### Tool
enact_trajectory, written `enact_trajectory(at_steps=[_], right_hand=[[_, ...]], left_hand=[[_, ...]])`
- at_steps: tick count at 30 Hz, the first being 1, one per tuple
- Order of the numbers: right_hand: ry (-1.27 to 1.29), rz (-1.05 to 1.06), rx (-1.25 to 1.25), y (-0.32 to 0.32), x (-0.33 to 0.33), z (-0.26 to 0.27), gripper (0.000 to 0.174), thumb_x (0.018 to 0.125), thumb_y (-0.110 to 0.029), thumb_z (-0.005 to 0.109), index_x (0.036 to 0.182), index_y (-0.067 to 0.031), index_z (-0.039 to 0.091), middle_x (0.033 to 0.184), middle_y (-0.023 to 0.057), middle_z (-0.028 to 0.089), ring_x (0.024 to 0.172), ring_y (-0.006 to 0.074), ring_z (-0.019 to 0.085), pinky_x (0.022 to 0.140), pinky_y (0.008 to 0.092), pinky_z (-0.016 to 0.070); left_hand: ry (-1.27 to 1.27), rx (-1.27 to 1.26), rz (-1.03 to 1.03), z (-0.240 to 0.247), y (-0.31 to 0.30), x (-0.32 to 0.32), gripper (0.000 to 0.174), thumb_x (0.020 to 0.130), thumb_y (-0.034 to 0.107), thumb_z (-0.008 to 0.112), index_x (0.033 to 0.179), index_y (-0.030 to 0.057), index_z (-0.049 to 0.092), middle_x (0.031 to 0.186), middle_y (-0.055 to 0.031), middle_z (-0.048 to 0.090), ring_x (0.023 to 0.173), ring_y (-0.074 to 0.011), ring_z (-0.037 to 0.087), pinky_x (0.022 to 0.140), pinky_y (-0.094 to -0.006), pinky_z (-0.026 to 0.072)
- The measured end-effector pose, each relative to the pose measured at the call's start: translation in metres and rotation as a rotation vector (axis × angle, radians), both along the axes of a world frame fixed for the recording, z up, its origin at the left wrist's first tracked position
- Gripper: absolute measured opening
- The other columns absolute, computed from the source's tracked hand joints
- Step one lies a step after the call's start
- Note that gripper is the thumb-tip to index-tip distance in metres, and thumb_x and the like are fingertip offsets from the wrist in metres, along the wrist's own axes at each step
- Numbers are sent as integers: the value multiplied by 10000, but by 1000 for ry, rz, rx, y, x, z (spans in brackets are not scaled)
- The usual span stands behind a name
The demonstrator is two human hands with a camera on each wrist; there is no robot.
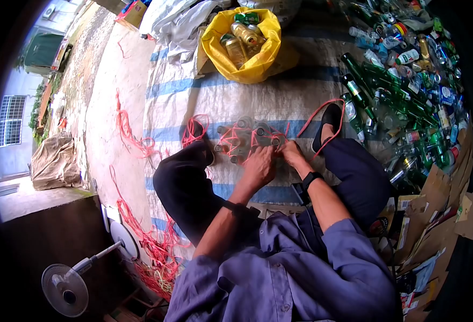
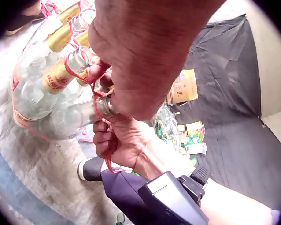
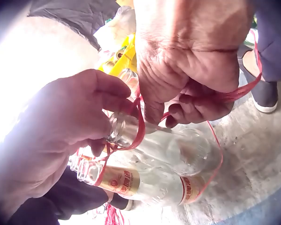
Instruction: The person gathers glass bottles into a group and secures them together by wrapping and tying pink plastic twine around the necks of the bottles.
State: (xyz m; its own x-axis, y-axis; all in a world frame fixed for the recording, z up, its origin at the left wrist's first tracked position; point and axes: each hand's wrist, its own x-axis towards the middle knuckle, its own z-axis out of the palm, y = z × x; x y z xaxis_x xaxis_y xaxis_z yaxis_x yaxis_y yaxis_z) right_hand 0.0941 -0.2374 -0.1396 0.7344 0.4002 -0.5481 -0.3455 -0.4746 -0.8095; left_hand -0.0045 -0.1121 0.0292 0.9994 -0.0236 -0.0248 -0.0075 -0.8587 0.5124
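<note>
A bundle of clear glass bottles (image 1: 242,140) with gold-and-red labels stands on the striped sheet between the person's legs, bound by red plastic string (image 3: 139,126) wound round the necks. The right hand (image 3: 192,61) curls round a strand of this string, which trails out past the fist. Close beside it, the left hand (image 3: 75,122) pinches the string at the neck of the nearest bottle (image 2: 75,115), its fingers right at the rim. In the head view, the left hand (image 1: 260,167) and right hand (image 1: 293,153) meet at the bundle's near right side.
A yellow bag (image 1: 271,51) of cans stands ahead. Green bottles (image 1: 365,88) and mixed cans and bottles pile up at right, above flattened cardboard (image 1: 435,193). Loose red string (image 1: 156,244) lies at left near a white fan (image 1: 67,290). The striped sheet (image 1: 236,96) covers the ground.
</note>
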Motion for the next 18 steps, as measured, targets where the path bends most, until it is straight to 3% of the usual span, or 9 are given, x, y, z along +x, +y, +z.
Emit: enact_trajectory(at_steps=[3,5,7,9,10,12,15,18], right_hand=[[-71,144,-211,1,4,52,202,709,-167,785,788,-4,697,702,95,655,728,80,531,639,347,469],[-116,179,-204,-1,4,74,199,720,-174,772,773,1,694,683,121,645,703,88,533,634,359,469],[-160,214,-194,-2,5,94,200,732,-181,759,759,5,691,664,148,634,678,97,535,628,371,468],[-179,317,-148,-5,7,111,218,758,-199,706,747,18,680,673,207,626,634,172,596,625,412,471],[-180,316,-147,-8,9,116,218,758,-199,706,747,18,680,673,207,626,634,172,596,625,412,471],[-360,431,-218,-12,11,127,240,773,-221,653,778,18,674,713,248,620,643,294,646,632,434,476],[-345,443,-167,-12,12,131,260,778,-226,620,777,32,654,743,281,605,682,365,655,637,442,479],[-357,391,-159,-9,8,120,240,786,-204,603,770,30,656,734,278,607,683,379,656,638,443,485]], left_hand=[[66,38,33,19,0,6,316,778,135,611,1075,42,555,984,-138,615,1017,-332,581,856,-425,459],[-66,56,-14,22,4,8,245,778,124,577,1002,24,559,877,-131,597,849,-330,578,750,-425,482],[-81,67,-20,26,7,8,226,775,130,584,977,31,561,856,-131,598,835,-337,582,731,-433,486],[-95,76,-29,29,10,7,207,772,137,592,952,37,564,834,-132,599,821,-344,585,711,-441,490],[-68,47,36,29,12,4,190,763,144,605,923,46,573,829,-133,605,833,-348,594,705,-451,493],[-42,21,102,23,19,0,173,754,151,618,894,55,582,824,-135,612,844,-352,602,698,-461,495],[-31,-8,160,12,34,-8,191,726,166,670,880,75,601,851,-143,628,853,-357,624,697,-479,498],[100,70,195,41,35,-9,191,744,169,682,896,81,606,867,-141,638,862,-359,640,685,-488,501]])
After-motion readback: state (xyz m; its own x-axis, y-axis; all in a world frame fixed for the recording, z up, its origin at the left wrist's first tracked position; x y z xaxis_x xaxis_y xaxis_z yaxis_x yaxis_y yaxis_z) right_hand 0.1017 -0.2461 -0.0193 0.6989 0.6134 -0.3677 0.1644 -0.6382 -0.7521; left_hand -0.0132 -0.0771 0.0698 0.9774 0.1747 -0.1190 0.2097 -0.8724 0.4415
